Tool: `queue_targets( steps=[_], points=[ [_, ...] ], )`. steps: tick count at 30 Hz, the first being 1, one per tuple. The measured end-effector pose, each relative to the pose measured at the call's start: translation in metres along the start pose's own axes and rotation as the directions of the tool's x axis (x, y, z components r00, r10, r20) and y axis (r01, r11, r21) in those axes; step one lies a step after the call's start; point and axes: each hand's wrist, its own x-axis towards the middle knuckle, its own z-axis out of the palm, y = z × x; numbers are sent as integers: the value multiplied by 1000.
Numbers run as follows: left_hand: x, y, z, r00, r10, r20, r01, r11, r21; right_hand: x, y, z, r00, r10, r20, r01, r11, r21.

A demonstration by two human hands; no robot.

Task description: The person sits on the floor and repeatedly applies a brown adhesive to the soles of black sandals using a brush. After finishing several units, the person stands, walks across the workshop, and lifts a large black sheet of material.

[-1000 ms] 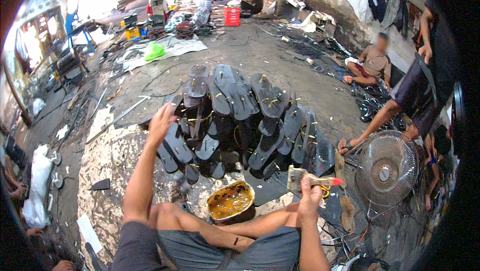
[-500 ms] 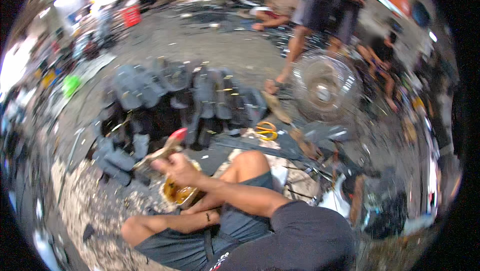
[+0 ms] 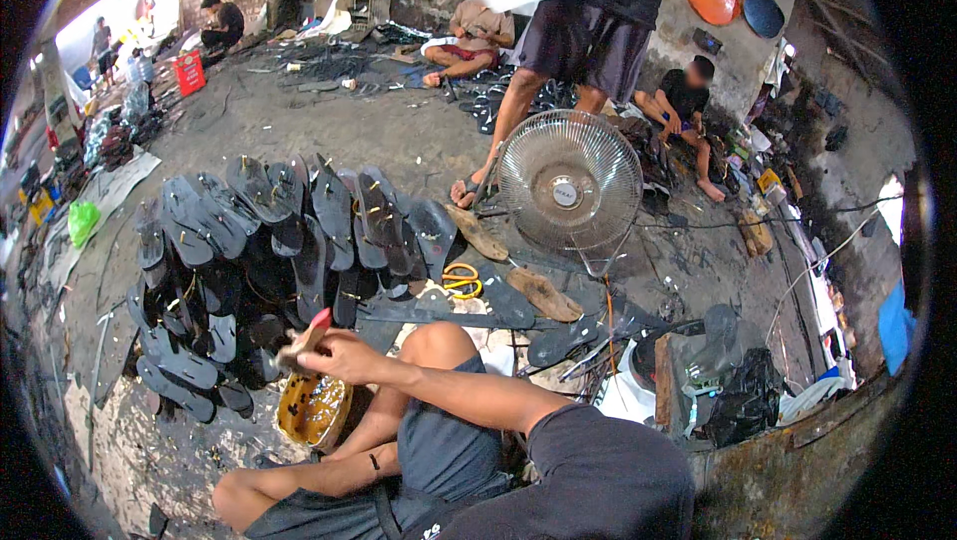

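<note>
My right hand (image 3: 346, 356) grips a brush (image 3: 305, 341) with a red handle tip; its far end is smeared by motion. Just below it, a round tub (image 3: 337, 421) holds brown-yellow glue with dark specks on its inner wall. The tub stands beside my crossed legs (image 3: 364, 445). My left hand does not show. In front of the brush, many black flip-flop sandals (image 3: 334, 211) stand packed in upright rows, with small yellowish bits on their straps. More sandals (image 3: 179, 356) lie stacked to the left of the tub.
Yellow-handled scissors (image 3: 462, 281) lie past my knee, near wooden shoe lasts (image 3: 543, 295). A floor fan (image 3: 566, 186) stands beyond them, and behind it a person (image 3: 598, 31) stands with a white sheet. Others sit farther back. A wooden box (image 3: 678, 380) with black plastic is at right.
The view has turned, so the scene has shifted left and sharpened. My right hand still holds the brush by the tub, with the red tip now lower and tilted differently.
</note>
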Motion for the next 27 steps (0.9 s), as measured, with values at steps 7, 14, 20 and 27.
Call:
queue_targets(
  steps=[7,14,20,27],
  points=[
    [16,147,95,695,-691,-199,316,542,-779,19,52,67,890,84,448,199,813,-548],
    [13,148,111,538,-784,311,520,17,-854,30,54,62,916,56,397,194,805,-561],
    [40,92,251,628,-775,-68,375,378,-846,38,51,-43,907,55,417,238,751,-616],
    [73,86,112,699,-714,49,555,498,-666,51,-36,-87,999,-6,39,10,995,-102]
  ],
)
